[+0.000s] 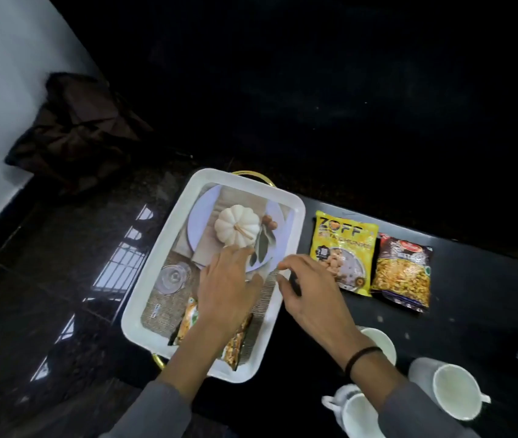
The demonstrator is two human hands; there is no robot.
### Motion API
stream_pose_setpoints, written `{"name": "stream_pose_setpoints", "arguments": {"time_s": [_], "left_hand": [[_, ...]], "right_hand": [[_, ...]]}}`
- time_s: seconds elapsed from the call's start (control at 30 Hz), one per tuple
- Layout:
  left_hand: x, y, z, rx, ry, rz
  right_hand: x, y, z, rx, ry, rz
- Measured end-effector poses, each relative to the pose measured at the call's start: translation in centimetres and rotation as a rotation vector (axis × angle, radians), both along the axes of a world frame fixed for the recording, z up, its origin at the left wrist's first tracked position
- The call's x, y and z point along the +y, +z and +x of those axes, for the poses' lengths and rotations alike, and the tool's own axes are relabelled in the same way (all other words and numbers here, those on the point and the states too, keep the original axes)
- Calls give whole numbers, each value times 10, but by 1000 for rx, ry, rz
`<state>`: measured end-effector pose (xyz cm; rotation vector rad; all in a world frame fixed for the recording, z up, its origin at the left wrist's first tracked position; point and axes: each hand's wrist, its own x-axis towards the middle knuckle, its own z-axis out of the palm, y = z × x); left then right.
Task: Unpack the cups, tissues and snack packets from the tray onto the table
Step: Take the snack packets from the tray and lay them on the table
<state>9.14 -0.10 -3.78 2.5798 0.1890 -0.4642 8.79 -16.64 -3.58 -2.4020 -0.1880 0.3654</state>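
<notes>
Head view looks down on the white tray (162, 298), where one orange snack packet (188, 320) lies at its near end, partly under the left hand (229, 289). That hand lies flat with fingers spread over the tray floor, gripping nothing. At the tray's right rim the right hand (308, 298) pinches a thin white strip, perhaps tissue (268, 287). Right of the tray lie a yellow packet (344, 251) and a dark packet (403, 273); nearer stand white cups (455, 392)
</notes>
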Motion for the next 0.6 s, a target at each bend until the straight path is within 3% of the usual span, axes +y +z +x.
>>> {"name": "stream_pose_setpoints", "arguments": {"time_s": [0.1,0.3,0.43,0.6], "left_hand": [[40,-2,-17,42,43,24],[89,-14,-47,89,113,83],[102,-23,-60,156,181,3],[110,-31,-63,295,265,-223]], "right_hand": [[30,-2,-8,144,111,36],[74,-18,-28,329,312,-110],[89,-28,-36,309,284,-124],[97,-29,-27,478,155,-33]]}}
